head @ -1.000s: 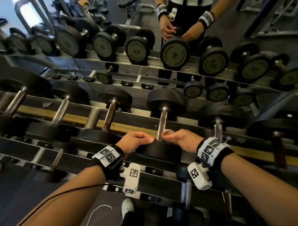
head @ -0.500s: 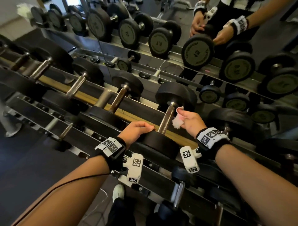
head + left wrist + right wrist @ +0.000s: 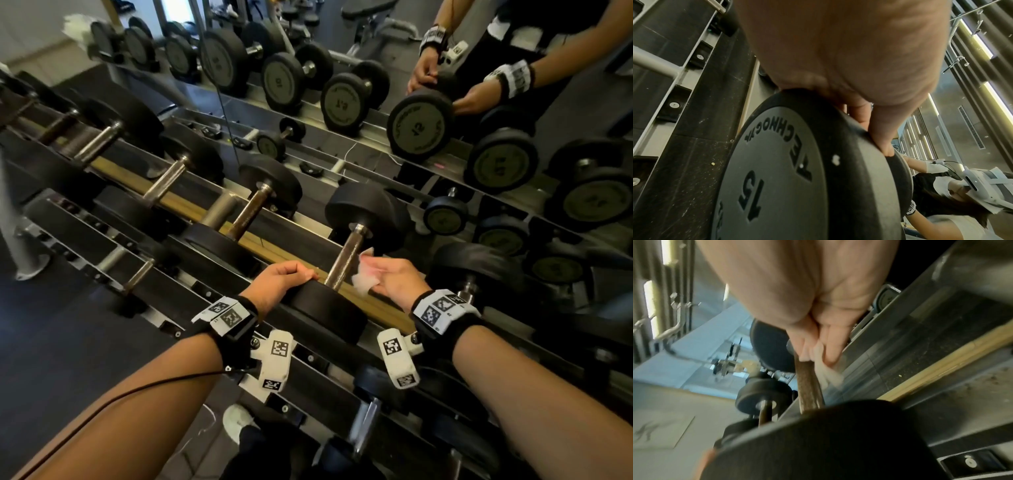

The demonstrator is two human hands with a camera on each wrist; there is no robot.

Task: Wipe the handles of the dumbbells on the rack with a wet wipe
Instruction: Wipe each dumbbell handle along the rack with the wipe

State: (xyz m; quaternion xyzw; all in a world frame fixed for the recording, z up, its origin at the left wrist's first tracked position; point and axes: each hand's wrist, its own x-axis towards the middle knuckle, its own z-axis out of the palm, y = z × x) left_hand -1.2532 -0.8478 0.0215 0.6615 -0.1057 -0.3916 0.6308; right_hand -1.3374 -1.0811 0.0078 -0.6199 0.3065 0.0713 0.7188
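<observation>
A black dumbbell marked 15 lies across the rack (image 3: pixel 239 301) in front of me; its metal handle (image 3: pixel 344 257) runs between two black heads. My left hand (image 3: pixel 284 277) grips the top rim of the near head (image 3: pixel 325 311), fingers curled over its edge (image 3: pixel 879 138). My right hand (image 3: pixel 394 274) pinches a white wet wipe (image 3: pixel 364 274) just right of the handle. In the right wrist view the wipe (image 3: pixel 828 369) hangs from the fingers beside the handle (image 3: pixel 807 386); whether it touches the bar I cannot tell.
More dumbbells (image 3: pixel 253 209) lie in a row to the left on the same tier, and another (image 3: pixel 476 270) sits close on the right. A mirror behind the rack reflects dumbbells (image 3: pixel 418 126) and my hands. Dark floor (image 3: pixel 68 342) lies at lower left.
My right hand has come off the lower end of the handle and now holds the wipe beside the bar's middle. The left hand has stayed on the near head. My view has swung.
</observation>
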